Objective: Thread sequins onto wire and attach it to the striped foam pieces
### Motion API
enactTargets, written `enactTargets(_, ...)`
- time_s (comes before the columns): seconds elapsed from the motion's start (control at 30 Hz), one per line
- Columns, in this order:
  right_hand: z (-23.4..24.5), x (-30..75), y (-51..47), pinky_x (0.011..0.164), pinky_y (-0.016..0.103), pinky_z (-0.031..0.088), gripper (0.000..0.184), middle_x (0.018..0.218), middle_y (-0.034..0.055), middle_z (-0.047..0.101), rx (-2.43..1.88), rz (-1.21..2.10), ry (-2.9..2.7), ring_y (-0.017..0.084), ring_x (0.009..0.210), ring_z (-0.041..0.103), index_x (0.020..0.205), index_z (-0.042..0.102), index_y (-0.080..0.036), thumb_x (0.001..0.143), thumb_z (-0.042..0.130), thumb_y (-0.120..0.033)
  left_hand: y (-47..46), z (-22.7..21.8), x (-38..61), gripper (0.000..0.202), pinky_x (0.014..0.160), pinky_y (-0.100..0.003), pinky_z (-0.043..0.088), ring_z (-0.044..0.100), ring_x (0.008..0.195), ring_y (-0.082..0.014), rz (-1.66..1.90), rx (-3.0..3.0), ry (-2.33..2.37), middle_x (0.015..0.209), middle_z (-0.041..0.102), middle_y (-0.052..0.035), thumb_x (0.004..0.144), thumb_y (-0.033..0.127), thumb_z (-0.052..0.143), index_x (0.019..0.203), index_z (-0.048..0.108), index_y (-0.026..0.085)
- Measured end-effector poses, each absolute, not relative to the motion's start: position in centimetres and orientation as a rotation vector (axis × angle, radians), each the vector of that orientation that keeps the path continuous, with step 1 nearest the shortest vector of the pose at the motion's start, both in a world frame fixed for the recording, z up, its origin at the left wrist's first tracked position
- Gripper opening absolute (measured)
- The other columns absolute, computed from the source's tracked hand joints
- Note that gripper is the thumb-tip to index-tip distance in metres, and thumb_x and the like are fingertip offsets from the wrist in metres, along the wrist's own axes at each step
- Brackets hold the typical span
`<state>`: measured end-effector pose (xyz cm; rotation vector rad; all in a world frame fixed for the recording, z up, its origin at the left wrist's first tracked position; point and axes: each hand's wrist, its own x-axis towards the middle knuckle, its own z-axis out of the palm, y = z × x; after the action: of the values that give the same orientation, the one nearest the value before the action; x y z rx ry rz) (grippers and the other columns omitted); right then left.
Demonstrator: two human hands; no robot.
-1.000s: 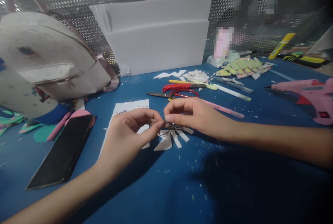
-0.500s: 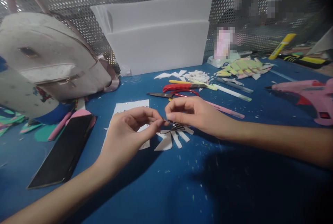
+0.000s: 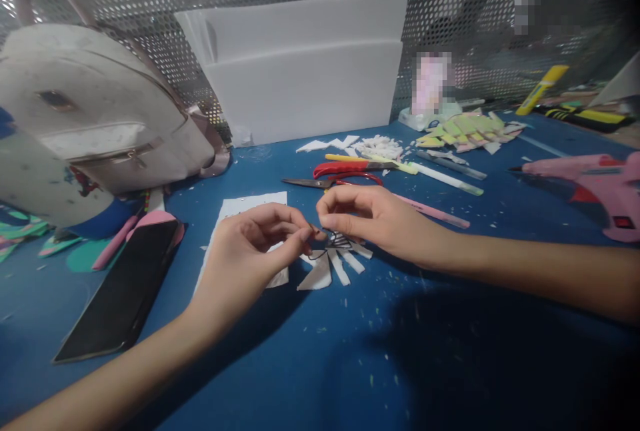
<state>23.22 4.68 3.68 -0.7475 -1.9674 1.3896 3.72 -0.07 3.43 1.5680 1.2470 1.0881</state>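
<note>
My left hand and my right hand face each other over the table, each with thumb and forefinger pinched. Between them runs a thin black wire, bent into loops, with dark lines crossing near my right fingertips. Its ends are hidden in my fingers. Just below lie white paper strips, fanned out on the blue table. A white paper sheet lies partly behind my left hand. Beyond my right hand are scissors with red handles and a second, open pair with dark blades.
A black phone, a bottle and a pale backpack stand or lie on the left. A pink glue gun lies at right. White boards lean against the perforated metal behind paper scraps and a green-yellow paper piece.
Both hands stay almost in place, still pinching. The black wire between them has shifted slightly near my right fingertips.
</note>
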Motion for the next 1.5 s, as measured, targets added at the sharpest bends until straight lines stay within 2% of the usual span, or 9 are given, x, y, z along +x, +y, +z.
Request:
enactTargets(0.3, 3.6, 23.07, 4.75, 0.063, 0.023, 0.037, 0.013, 0.088, 0.0008, 0.061, -0.758, 1.419, -1.951, 0.01, 0.07, 0.052, 0.086, 0.057, -0.016, 0.092, 0.058, -0.028, -0.06, 3.38, 3.76, 0.008, 0.062, -0.019, 0.052, 0.068, 0.067, -0.0133, 1.052, 1.512, 1.245, 0.069, 0.071, -0.0015, 0.083, 0.024, 0.07, 0.081, 0.067, 0.016)
enactTargets(0.7, 3.77, 23.07, 4.59, 0.061, 0.022, 0.036, 0.012, 0.085, -0.0011, 0.056, -0.729, 1.43, -1.957, 0.008, 0.068, 0.047, 0.084, 0.054, -0.015, 0.095, 0.052, -0.019, 0.03, 3.17, 3.72, 0.006, 0.062, -0.014, 0.049, 0.066, 0.067, -0.0093, 1.042, 1.41, 1.198, 0.069, 0.071, 0.0, 0.082, 0.022, 0.071, 0.081, 0.068, 0.017)
enactTargets(0.97, 3.71, 23.08, 4.77, 0.066, 0.021, 0.039, 0.009, 0.083, -0.0011, 0.058, -0.722, 1.428, -1.935, 0.009, 0.073, 0.052, 0.087, 0.056, -0.015, 0.094, 0.055, -0.021, 0.03, 3.09, 3.8, 0.005, 0.066, -0.015, 0.051, 0.069, 0.071, -0.0107, 1.049, 1.407, 1.175, 0.071, 0.072, -0.0003, 0.083, 0.021, 0.072, 0.081, 0.069, 0.018)
enactTargets(1.27, 3.7, 23.0, 4.84, 0.062, 0.02, 0.038, 0.006, 0.081, -0.0021, 0.057, -0.723, 1.465, -1.897, 0.007, 0.068, 0.05, 0.087, 0.056, -0.014, 0.093, 0.055, -0.014, 0.0, 2.86, 3.74, 0.006, 0.065, -0.014, 0.05, 0.068, 0.071, -0.0105, 1.044, 1.398, 1.163, 0.072, 0.073, -0.0005, 0.083, 0.022, 0.072, 0.08, 0.069, 0.017)
enactTargets(1.5, 3.67, 22.92, 4.68, 0.059, 0.021, 0.035, 0.012, 0.078, -0.0031, 0.054, -0.698, 1.467, -1.908, 0.007, 0.065, 0.046, 0.084, 0.054, -0.015, 0.095, 0.055, -0.02, 0.3, 2.73, 3.94, 0.008, 0.065, -0.017, 0.051, 0.065, 0.066, -0.0102, 1.066, 1.404, 1.127, 0.069, 0.069, -0.0002, 0.084, 0.021, 0.07, 0.083, 0.064, 0.016)
